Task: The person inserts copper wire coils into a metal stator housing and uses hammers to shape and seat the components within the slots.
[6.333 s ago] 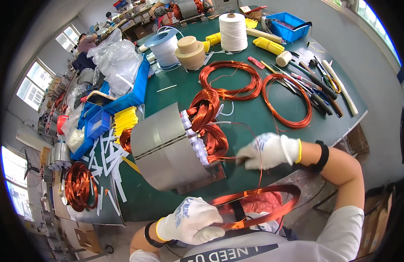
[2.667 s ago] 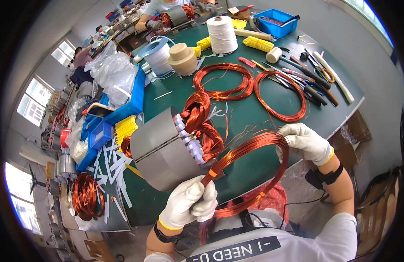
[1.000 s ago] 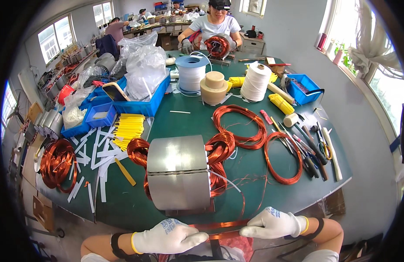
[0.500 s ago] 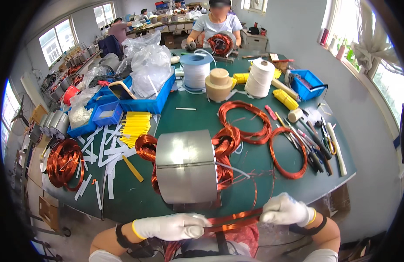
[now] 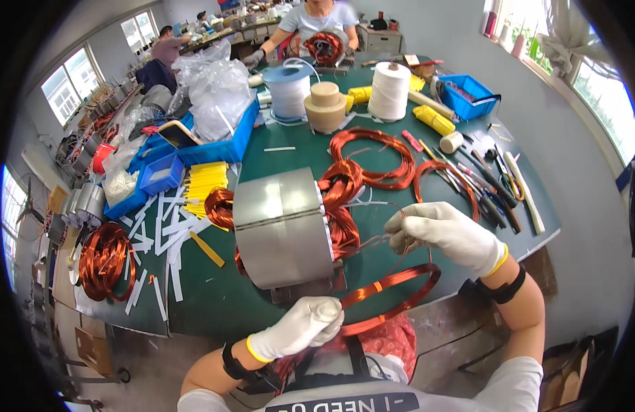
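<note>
The copper wire coil (image 5: 393, 295) is hanging just off the near edge of the green bench (image 5: 276, 147), a flattened loop of bright orange strands bound with small bands, its long axis running from about 8 o'clock up to 2 o'clock. The left hand (image 5: 300, 328), in a white glove, is clenching the coil's lower end. The right hand (image 5: 444, 230), also gloved, is pinching thin loose wire strands just above the coil's upper end. At 10 o'clock from the coil a grey metal stator (image 5: 283, 226) is lying on its side, copper windings bulging from both ends. Farther out, two loose coils (image 5: 372, 154) are lying flat, hand tools (image 5: 486, 185) at 1 o'clock, white paper strips (image 5: 159, 237) at 9 o'clock. Beyond the bench, another worker (image 5: 316, 20) is sitting in a long windowed workshop.
</note>
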Available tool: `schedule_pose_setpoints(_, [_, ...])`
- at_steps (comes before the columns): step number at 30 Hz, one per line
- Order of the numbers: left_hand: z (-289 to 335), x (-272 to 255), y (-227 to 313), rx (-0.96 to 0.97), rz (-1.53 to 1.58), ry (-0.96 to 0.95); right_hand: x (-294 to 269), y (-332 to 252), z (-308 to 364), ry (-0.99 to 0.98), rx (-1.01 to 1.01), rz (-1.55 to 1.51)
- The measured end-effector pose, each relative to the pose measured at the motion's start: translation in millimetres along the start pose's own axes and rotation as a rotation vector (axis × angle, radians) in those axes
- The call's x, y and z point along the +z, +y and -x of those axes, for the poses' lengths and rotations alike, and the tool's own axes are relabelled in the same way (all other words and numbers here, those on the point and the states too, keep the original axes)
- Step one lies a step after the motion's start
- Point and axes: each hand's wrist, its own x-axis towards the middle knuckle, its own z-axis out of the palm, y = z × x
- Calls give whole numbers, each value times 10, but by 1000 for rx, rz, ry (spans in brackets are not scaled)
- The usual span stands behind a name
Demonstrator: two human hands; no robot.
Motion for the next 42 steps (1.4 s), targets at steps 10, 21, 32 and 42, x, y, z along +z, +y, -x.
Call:
schedule_pose_setpoints(10, [50,68,73,-35,48,82,-48,203,-89,-84,-90,-9])
schedule_pose_setpoints(21, [-59,-21,167,-116,55,-10,-32,227,-90,-84,44,3])
schedule_pose_setpoints(32, [-130,61,286,21,308,-296,13,262,50,381,-426,721])
schedule_pose_setpoints(42, [-227,272,243,74,113,-108,532,302,62,732,-817,1165])
